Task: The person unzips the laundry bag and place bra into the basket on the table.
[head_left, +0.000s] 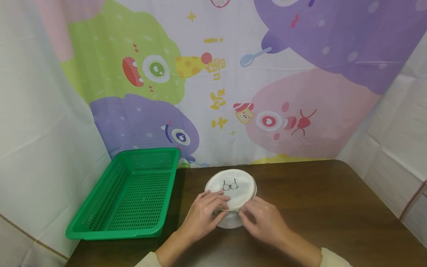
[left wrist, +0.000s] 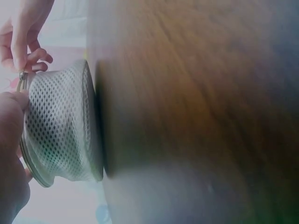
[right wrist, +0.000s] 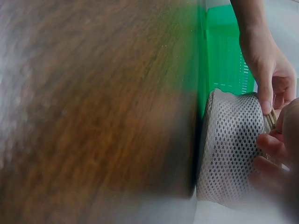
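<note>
A round white mesh laundry bag point(head_left: 241, 185) stands upright on the table, a dark bra drawing on its flat top. My left hand point(head_left: 204, 214) holds the near left of its top rim, with fingers over the lid and the thumb at the zipper edge. At the near right of the same rim, my right hand point(head_left: 265, 219) pinches a small zipper pull point(left wrist: 22, 75) between thumb and finger. The mesh side wall point(right wrist: 236, 140) shows in the right wrist view. What lies inside the bag is hidden.
Left of the bag, a green plastic basket point(head_left: 138, 202) with slotted walls stands on the brown wooden table point(head_left: 320, 200). Behind the table hangs a cloth point(head_left: 217, 148) printed with cartoon monsters, and pale sheets cover both sides.
</note>
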A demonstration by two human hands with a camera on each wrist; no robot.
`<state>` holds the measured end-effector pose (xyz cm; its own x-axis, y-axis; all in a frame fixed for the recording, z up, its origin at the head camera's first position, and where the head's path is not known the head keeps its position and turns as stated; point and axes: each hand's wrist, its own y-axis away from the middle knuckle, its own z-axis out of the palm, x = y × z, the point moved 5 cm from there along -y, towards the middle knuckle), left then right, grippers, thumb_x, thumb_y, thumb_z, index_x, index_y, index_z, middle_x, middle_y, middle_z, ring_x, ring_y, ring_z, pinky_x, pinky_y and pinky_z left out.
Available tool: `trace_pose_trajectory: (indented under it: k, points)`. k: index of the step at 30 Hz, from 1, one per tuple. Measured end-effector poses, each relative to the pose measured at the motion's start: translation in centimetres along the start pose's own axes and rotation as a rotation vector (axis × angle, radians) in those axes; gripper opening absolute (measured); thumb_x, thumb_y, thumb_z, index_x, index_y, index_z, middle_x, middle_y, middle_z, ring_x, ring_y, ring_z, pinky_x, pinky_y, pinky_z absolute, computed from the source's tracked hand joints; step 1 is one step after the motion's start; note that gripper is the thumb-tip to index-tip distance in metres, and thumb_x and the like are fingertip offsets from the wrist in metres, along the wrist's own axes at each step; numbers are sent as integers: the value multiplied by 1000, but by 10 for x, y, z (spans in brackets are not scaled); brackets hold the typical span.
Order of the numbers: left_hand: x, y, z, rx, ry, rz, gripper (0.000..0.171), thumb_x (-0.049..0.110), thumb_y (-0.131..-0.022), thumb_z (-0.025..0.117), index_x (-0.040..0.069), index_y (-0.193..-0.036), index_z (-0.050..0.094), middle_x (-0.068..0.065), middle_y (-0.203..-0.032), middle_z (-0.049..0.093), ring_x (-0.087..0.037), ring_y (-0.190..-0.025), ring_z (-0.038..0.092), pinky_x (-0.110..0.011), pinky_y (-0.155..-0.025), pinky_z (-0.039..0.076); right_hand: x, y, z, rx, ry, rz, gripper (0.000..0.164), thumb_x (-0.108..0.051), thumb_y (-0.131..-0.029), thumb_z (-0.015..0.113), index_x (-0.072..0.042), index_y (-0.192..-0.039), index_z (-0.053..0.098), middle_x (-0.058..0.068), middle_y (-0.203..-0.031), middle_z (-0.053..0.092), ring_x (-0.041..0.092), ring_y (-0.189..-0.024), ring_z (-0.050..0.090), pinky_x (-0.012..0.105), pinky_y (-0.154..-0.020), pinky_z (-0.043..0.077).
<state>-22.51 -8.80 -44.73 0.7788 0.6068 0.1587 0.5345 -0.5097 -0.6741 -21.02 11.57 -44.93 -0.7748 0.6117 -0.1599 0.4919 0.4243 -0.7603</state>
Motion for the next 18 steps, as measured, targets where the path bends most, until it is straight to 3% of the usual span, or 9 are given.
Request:
trace_pose_trajectory:
  k: [9,18]
  points:
    - [3,-2,0,-8,-3,4,24,19,-87,98,20,-98,77,3,-122,87,-22,-128,81,-57,-109,62,-2,0,1,-4,-13,7,25,-7,-80,90,-22,-85,70,-14,-78,70,0,-78,60,15,-65,49]
    - [1,2,-1,-17,-10,3,24,21,-87,97,20,-97,76,3,-124,87,-23,-129,81,-58,-108,62,3,3,0,2,16,6,24,-10,-80,92,-22,-87,73,-13,-82,73,3,-80,64,21,-67,54]
